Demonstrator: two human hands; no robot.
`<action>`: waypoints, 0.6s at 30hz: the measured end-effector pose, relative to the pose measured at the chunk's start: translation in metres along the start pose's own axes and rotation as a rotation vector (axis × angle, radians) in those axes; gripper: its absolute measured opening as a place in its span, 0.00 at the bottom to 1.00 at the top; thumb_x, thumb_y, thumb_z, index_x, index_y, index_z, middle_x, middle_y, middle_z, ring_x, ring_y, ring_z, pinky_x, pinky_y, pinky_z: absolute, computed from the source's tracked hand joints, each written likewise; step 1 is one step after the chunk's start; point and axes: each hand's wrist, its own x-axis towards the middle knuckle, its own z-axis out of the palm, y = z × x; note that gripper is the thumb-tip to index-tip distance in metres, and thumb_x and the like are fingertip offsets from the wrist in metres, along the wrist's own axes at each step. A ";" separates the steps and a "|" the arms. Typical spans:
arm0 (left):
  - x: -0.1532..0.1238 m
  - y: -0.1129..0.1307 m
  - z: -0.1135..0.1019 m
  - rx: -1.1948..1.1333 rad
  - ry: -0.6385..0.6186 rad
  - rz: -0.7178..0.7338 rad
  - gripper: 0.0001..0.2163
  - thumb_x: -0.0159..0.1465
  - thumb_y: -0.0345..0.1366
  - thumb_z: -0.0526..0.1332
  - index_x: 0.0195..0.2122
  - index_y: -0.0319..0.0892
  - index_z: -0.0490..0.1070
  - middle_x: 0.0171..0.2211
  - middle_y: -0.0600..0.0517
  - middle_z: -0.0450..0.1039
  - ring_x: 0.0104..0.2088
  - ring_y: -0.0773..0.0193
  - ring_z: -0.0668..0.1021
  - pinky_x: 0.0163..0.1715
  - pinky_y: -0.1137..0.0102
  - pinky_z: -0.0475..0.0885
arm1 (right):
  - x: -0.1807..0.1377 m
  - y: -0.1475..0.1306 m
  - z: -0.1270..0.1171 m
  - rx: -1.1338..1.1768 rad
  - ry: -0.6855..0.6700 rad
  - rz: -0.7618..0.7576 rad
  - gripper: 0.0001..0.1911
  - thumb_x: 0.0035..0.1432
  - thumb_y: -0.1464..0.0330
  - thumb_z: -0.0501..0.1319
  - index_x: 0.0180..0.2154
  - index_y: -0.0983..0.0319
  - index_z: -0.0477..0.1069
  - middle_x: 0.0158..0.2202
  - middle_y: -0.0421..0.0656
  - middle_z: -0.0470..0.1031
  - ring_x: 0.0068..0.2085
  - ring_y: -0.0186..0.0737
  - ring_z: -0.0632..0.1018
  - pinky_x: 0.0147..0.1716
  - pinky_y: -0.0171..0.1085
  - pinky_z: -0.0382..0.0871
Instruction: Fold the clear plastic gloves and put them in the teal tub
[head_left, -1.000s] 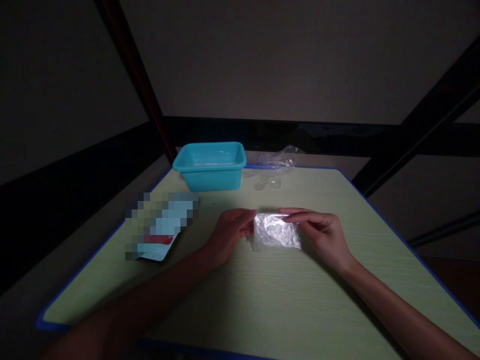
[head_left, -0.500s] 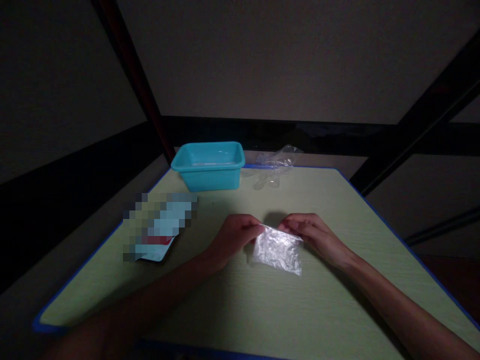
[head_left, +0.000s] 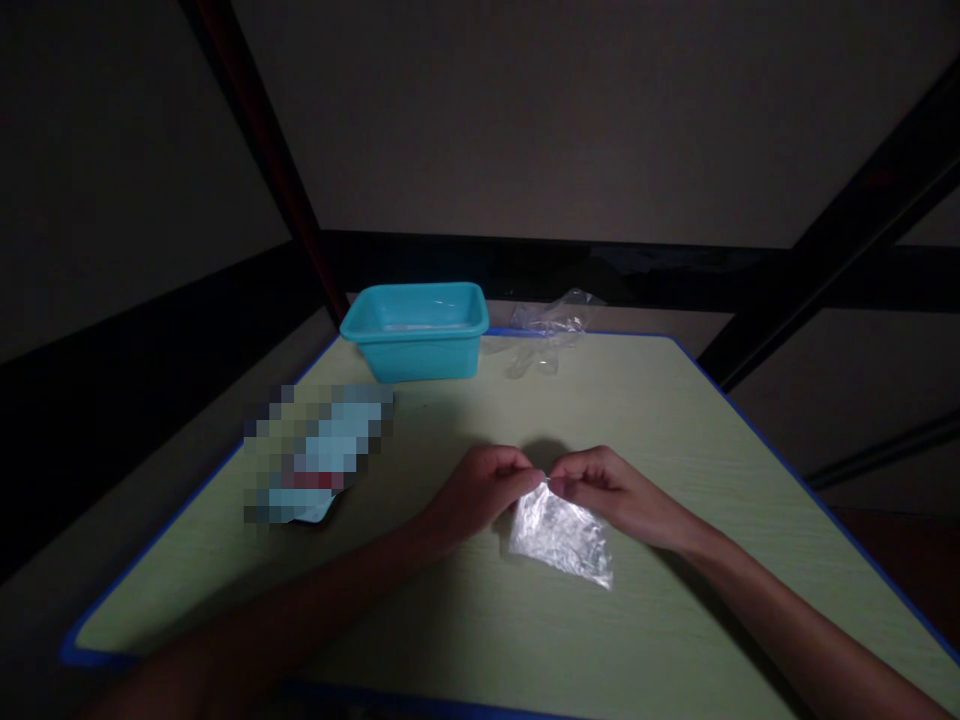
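A small clear plastic bag, crinkled and shiny, hangs from both hands above the middle of the table. My left hand pinches its upper left edge between thumb and fingers. Close beside it, my right hand pinches the same top edge, the two thumb tips almost touching. The bag's lower part spreads down toward me and to the right. Whether anything lies inside it cannot be made out.
A turquoise plastic basin stands at the back left of the pale table, which has a blue rim. Crumpled clear plastic lies right of the basin. A pixelated flat object, perhaps a phone, lies at left.
My right hand has moved left along the bag's top edge until it is close to my left hand. Both hands and the bag sit slightly nearer to me.
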 end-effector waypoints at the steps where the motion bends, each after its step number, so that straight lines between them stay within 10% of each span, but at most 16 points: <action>1: 0.000 -0.001 0.001 0.003 -0.004 0.009 0.12 0.49 0.43 0.58 0.18 0.39 0.65 0.15 0.57 0.61 0.19 0.71 0.63 0.20 0.75 0.56 | 0.000 0.000 0.000 0.007 0.000 -0.004 0.15 0.54 0.61 0.57 0.22 0.63 0.65 0.18 0.33 0.56 0.20 0.27 0.57 0.19 0.31 0.51; 18: 0.004 -0.003 -0.011 -0.098 0.047 0.039 0.12 0.50 0.43 0.59 0.20 0.40 0.64 0.16 0.57 0.61 0.19 0.71 0.65 0.20 0.76 0.58 | -0.004 -0.004 -0.019 0.062 0.067 0.067 0.09 0.49 0.67 0.59 0.19 0.63 0.69 0.16 0.36 0.66 0.19 0.29 0.66 0.21 0.32 0.61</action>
